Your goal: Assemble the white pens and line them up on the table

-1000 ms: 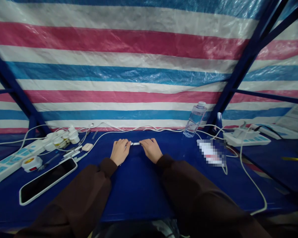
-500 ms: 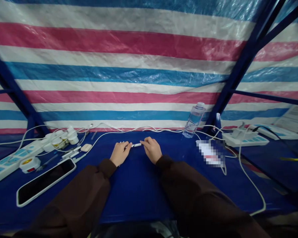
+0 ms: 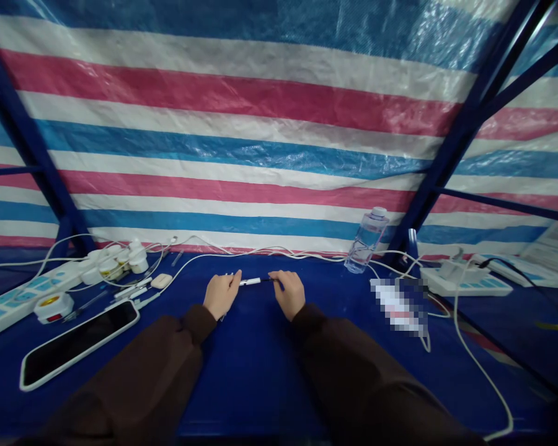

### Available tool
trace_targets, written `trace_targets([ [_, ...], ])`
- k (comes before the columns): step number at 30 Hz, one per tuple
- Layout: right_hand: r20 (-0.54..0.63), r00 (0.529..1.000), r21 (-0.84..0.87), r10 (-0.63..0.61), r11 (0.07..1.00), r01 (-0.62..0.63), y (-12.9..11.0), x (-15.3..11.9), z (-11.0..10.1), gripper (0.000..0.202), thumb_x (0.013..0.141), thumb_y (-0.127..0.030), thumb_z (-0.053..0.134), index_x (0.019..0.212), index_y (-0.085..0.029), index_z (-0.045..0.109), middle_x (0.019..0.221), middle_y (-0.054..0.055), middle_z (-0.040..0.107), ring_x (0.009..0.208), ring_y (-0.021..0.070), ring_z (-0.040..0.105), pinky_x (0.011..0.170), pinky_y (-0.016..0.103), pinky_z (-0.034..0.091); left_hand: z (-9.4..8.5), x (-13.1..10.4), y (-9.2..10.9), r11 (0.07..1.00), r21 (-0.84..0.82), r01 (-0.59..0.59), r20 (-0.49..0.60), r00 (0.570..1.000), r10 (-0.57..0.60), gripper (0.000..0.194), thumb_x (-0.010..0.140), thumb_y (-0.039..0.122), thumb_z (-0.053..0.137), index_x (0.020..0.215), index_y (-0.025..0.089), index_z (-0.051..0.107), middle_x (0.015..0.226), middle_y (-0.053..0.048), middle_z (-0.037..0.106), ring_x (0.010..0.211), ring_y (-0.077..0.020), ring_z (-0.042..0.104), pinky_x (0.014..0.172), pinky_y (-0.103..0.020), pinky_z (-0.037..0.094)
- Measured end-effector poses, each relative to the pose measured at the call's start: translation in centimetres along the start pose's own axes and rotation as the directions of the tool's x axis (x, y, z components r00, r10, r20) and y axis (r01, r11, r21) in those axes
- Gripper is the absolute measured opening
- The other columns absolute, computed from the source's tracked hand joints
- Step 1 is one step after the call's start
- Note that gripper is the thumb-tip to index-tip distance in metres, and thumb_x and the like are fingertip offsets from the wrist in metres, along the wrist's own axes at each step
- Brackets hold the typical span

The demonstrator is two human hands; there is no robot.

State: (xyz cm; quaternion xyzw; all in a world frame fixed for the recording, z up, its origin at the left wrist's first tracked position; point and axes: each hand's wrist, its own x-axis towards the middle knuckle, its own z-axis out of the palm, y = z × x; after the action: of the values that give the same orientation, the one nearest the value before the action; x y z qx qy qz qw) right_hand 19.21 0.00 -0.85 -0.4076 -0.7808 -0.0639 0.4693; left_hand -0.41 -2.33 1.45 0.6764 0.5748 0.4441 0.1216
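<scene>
Over the middle of the blue table [image 3: 255, 371], my left hand [image 3: 221, 293] is closed on one end of a slim white pen-like stick [image 3: 250, 282]. A thin dark section comes out of the stick's right end and reaches the fingertips of my right hand [image 3: 288, 292], which pinch it. The stick lies level between the two hands. More thin pieces show behind and below my left hand, too small to make out.
To the left are a phone [image 3: 81, 344], a power strip [image 3: 32, 291] with plugs, a small pale case [image 3: 161, 281] and white sticks. A water bottle [image 3: 366, 240], a blurred packet [image 3: 398, 306], cables and another power strip [image 3: 465, 282] are on the right.
The hands have moved slightly apart, and a dark section now shows between the white stick and my right fingertips. The view has tilted up a little.
</scene>
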Motion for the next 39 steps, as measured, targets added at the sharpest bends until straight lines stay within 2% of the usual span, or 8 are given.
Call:
trace_targets([
  [4, 0.021, 0.992, 0.085, 0.124, 0.989, -0.125, 0.3, -0.1, 0.5, 0.024, 0.078, -0.008, 0.04, 0.085, -0.019, 0.06, 0.083, 0.004, 0.065, 0.08, 0.0181, 0.057, 0.075, 0.031, 0.039, 0.2, 0.2, -0.4, 0.991, -0.104, 0.083, 0.003, 0.997, -0.083, 0.051, 0.081, 0.046, 0.045, 0.04, 0.019, 0.035, 0.039, 0.001, 0.035, 0.041, -0.0116, 0.035, 0.048, -0.027, 0.016],
  [7, 0.029, 0.94, 0.31, 0.339, 0.891, -0.331, 0.6, 0.0, 0.9, 0.019, 0.076, -0.014, 0.041, 0.082, -0.018, 0.058, 0.079, 0.004, 0.064, 0.073, 0.0164, 0.057, 0.069, 0.028, 0.042, 0.6, 0.4, -0.6, 0.9, -0.355, 0.255, 0.072, 0.967, -0.245, 0.049, 0.077, 0.051, 0.049, 0.043, 0.019, 0.034, 0.039, 0.004, 0.03, 0.039, -0.0084, 0.029, 0.044, -0.025, 0.016],
  [10, 0.142, 0.776, 0.589, 0.614, 0.578, -0.565, 0.8, 0.3, 1.2, 0.013, 0.07, -0.022, 0.045, 0.075, -0.018, 0.055, 0.061, -0.001, 0.057, 0.049, 0.011, 0.047, 0.047, 0.022, 0.036, 0.8, 0.8, -0.6, 0.659, -0.62, 0.426, 0.244, 0.903, -0.353, 0.047, 0.073, 0.053, 0.052, 0.047, 0.02, 0.03, 0.04, 0.008, 0.023, 0.033, -0.0051, 0.021, 0.038, -0.022, 0.013],
  [13, 0.325, 0.606, 0.738, 0.726, 0.206, -0.642, 0.9, 0.6, 1.4, 0.015, 0.061, -0.024, 0.048, 0.074, -0.018, 0.053, 0.047, -0.007, 0.047, 0.035, 0.0069, 0.034, 0.036, 0.018, 0.022, 0.7, 1.2, -0.9, 0.53, -0.703, 0.474, 0.343, 0.879, -0.331, 0.046, 0.073, 0.054, 0.052, 0.05, 0.02, 0.031, 0.041, 0.009, 0.023, 0.03, -0.0038, 0.022, 0.034, -0.02, 0.012],
  [17, 0.37, 0.518, 0.813, 0.771, 0.001, -0.582, 1.1, 0.7, 1.5, 0.021, 0.054, -0.022, 0.047, 0.075, -0.018, 0.051, 0.045, -0.007, 0.047, 0.034, 0.0068, 0.034, 0.033, 0.017, 0.021, 0.6, 1.6, -1.6, 0.491, -0.733, 0.471, 0.349, 0.88, -0.322, 0.045, 0.071, 0.054, 0.055, 0.053, 0.019, 0.033, 0.042, 0.009, 0.027, 0.03, -0.0036, 0.027, 0.031, -0.018, 0.016],
  [27, 0.368, 0.404, 0.841, 0.837, -0.114, -0.529, 1.9, 0.5, 2.0, 0.019, 0.061, -0.02, 0.049, 0.079, -0.016, 0.052, 0.046, -0.005, 0.051, 0.035, 0.0084, 0.042, 0.035, 0.02, 0.031, 0.5, 1.6, -1.9, 0.407, -0.759, 0.509, 0.392, 0.855, -0.338, 0.043, 0.067, 0.054, 0.06, 0.056, 0.018, 0.04, 0.042, 0.009, 0.029, 0.032, -0.0044, 0.032, 0.03, -0.017, 0.022],
  [35, 0.301, 0.504, 0.868, 0.809, -0.014, -0.496, 1.3, 0.2, 1.9, 0.041, 0.057, -0.021, 0.072, 0.09, -0.018, 0.048, 0.066, -0.001, 0.065, 0.052, 0.0145, 0.061, 0.047, 0.026, 0.048, 0.6, 1.8, -2.3, 0.331, -0.806, 0.49, 0.362, 0.852, -0.378, 0.036, 0.068, 0.049, 0.061, 0.065, 0.016, 0.047, 0.041, 0.01, 0.028, 0.032, -0.0047, 0.031, 0.032, -0.017, 0.019],
  [39, 0.341, 0.491, 0.864, 0.801, -0.062, -0.499, 1.0, 0.4, 1.4, 0.035, 0.053, -0.018, 0.078, 0.076, -0.015, 0.052, 0.068, 0.003, 0.065, 0.061, 0.0155, 0.064, 0.055, 0.025, 0.051, 0.6, 1.8, -2.2, 0.284, -0.844, 0.456, 0.328, 0.856, -0.4, 0.035, 0.066, 0.046, 0.066, 0.071, 0.014, 0.051, 0.042, 0.01, 0.03, 0.035, -0.0047, 0.035, 0.035, -0.017, 0.022],
])
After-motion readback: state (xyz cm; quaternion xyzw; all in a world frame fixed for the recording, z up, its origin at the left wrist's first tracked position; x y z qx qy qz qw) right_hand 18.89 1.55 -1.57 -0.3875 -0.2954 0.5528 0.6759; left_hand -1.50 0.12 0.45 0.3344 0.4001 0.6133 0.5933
